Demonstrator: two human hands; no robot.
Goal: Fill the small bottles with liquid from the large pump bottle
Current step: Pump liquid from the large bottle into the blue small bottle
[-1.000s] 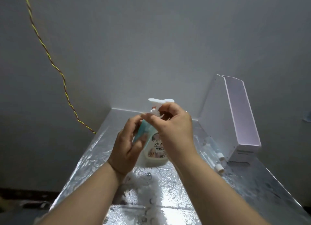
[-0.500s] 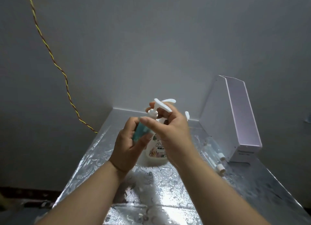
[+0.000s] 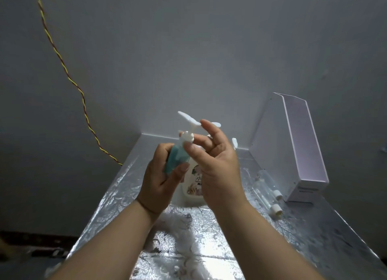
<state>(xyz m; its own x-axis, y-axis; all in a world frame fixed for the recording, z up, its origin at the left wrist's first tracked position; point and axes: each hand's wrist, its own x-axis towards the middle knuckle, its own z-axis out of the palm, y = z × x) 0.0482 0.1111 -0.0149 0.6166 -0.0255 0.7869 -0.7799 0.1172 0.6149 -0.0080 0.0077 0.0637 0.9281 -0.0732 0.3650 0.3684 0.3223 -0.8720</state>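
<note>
Far left, on the wall: twisted yellow-and-red wire (image 3: 62, 63), dropping to the far left edge of the counter (image 3: 117, 196). Counter top silver, embossed foil pattern.

Left of centre: left hand (image 3: 159, 181), raised above the counter, fingers curled round a small teal bottle (image 3: 177, 160), thumb pressed across its near side. Bottle tilted, top leaning right. Teal liquid inside, exact level hard to tell. Topped with a white pump cap (image 3: 187, 137), flat nozzle pointing up and left.

Just right of that: right hand (image 3: 217, 170), fingers (image 3: 206, 125) spread and loosely straight, holding nothing. Thumb tip just below the pump cap; cannot tell whether touching.

Behind both hands, standing on the counter: large pump bottle (image 3: 193, 187), white with a printed label, mostly hidden. White nozzle tip poking out past the right fingers. Liquid level not visible.

Further right, lying flat on the counter: two clear small bottles (image 3: 267, 185), side by side, white caps (image 3: 278, 193) at the near ends. Contents not discernible.

Far right: white open-topped box (image 3: 297, 149), upright by the far right wall, just beside the clear small bottles.
</note>
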